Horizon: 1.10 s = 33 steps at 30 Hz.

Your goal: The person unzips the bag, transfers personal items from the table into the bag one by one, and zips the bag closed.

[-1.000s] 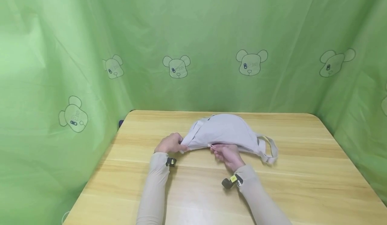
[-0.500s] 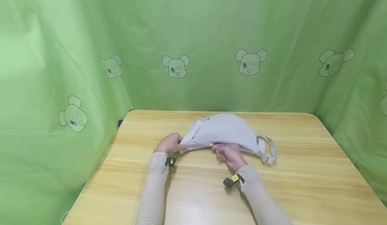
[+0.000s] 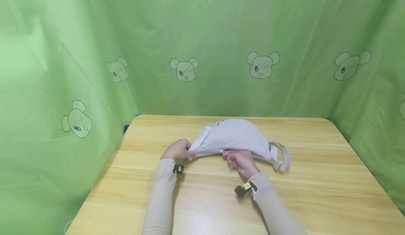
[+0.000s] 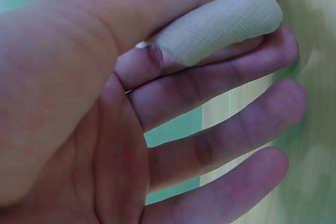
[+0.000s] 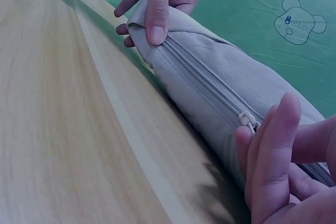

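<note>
A pale grey waist bag (image 3: 235,135) lies on the table, its zip edge towards me. My left hand (image 3: 178,149) pinches the bag's left end between thumb and forefinger; the other fingers stretch out loosely in the left wrist view. With finger and thumb my right hand (image 3: 241,160) holds the zip pull near the middle of the zip. In the right wrist view the zip slider (image 5: 248,119) shows just beyond the fingertips. From there to the left end the zip teeth (image 5: 202,83) look meshed. The right fingers hide part of the zip on the other side.
A webbing strap (image 3: 285,156) loops out from the bag's right end onto the wooden table (image 3: 202,200). Green curtains (image 3: 221,24) with printed bear heads hang behind the table and at both sides.
My right hand has moved slightly to the right along the zip, taking the slider with it. The left hand keeps its grip on the bag's left end, and the bag stays in place.
</note>
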### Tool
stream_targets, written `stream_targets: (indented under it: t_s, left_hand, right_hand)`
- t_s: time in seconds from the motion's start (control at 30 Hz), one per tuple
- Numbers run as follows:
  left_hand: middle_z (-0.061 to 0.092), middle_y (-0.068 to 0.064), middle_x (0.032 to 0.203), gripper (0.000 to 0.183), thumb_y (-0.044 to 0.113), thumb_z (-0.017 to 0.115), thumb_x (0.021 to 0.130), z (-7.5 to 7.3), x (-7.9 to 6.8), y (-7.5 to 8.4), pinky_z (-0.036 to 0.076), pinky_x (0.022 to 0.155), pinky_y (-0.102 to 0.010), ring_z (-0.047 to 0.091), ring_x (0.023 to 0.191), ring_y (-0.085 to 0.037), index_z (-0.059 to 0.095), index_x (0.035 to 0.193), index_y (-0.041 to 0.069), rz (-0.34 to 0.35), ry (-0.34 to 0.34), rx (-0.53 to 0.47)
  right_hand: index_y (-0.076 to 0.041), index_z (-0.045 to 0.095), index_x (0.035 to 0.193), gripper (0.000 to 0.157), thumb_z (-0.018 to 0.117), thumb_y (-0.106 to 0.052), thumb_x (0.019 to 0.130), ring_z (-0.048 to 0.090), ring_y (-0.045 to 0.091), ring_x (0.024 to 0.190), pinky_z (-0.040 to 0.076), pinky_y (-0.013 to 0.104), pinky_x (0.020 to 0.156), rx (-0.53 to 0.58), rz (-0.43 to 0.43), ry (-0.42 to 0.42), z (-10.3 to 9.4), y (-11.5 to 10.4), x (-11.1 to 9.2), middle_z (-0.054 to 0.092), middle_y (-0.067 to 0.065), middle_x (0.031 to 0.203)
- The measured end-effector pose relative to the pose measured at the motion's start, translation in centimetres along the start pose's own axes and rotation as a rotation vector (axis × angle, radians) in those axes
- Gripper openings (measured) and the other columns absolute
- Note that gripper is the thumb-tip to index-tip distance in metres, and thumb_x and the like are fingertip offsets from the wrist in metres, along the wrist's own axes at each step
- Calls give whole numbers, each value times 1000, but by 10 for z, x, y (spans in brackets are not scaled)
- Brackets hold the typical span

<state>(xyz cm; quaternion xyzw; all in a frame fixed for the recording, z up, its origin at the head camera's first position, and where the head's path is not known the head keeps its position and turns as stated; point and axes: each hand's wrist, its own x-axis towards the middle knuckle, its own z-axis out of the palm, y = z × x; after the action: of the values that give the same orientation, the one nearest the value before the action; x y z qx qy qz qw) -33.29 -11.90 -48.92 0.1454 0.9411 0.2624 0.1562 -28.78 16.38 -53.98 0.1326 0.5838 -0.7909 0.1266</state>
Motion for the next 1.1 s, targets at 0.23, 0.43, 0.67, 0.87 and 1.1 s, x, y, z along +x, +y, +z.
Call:
stream_targets:
  t_s: [0.23, 0.43, 0.67, 0.87, 1.1]
  left_hand:
    - [68, 5, 68, 20, 34, 83, 85, -1, 0, 0, 38, 51, -24, 45, 57, -9, 74, 81, 16, -16, -11, -3]
    - [69, 3, 69, 19, 32, 83, 85, -2, 1, 1, 38, 50, -23, 45, 56, -8, 75, 81, 15, -1, -15, -3]
    - [69, 4, 68, 20, 32, 82, 86, -5, 0, 1, 38, 50, -23, 46, 56, -8, 75, 81, 15, -8, -15, -8]
    - [65, 5, 66, 20, 33, 82, 86, -5, -1, 1, 38, 50, -23, 45, 56, -8, 74, 80, 15, -3, -12, 3]
    - [69, 1, 70, 21, 33, 82, 86, -5, -1, 1, 40, 51, -24, 47, 57, -9, 74, 80, 15, -5, -16, 0]
  right_hand:
    - [11, 66, 121, 29, 66, 6, 92, 68, 6, 68, 59, 15, 62, 8, 5, -1, 0, -1, -1, 79, 8, 90]
    - [7, 70, 117, 26, 68, 4, 91, 68, 6, 70, 59, 15, 62, 3, 17, 4, -1, -2, -1, 79, 7, 90]
    - [9, 65, 124, 34, 70, 2, 91, 68, 7, 69, 58, 16, 59, -4, 24, 15, -3, -4, 0, 79, 7, 90]
    - [10, 64, 125, 36, 70, 2, 91, 68, 6, 68, 58, 15, 59, 5, 26, 9, -3, -4, -2, 79, 8, 91]
    - [6, 69, 118, 27, 70, 3, 91, 67, 6, 67, 58, 15, 58, 11, 33, 17, -3, -6, -4, 79, 8, 91]
